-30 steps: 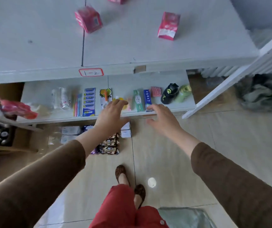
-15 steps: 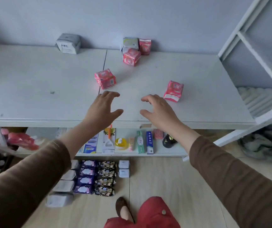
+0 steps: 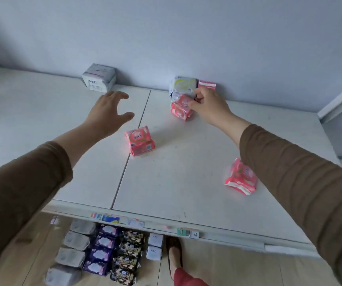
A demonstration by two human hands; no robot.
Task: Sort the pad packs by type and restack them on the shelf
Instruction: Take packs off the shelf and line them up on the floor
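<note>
Several pad packs lie scattered on the white shelf top. A white ABC pack stands at the back wall. A white-and-green pack and a pink-and-white pack stand further right at the wall. Three pink packs lie apart: one at the back, one in the middle, one at the right. My right hand pinches the top of the back pink pack. My left hand hovers open between the ABC pack and the middle pink pack.
On the floor below the shelf edge lie rows of packs: grey, purple, dark patterned and small white. My foot stands beside them. A white shelf frame rises at the right.
The view has tilted up from the floor to the shelf top. Both hands have reached further back; the right hand has closed on the back pink pack, the left stays open.
</note>
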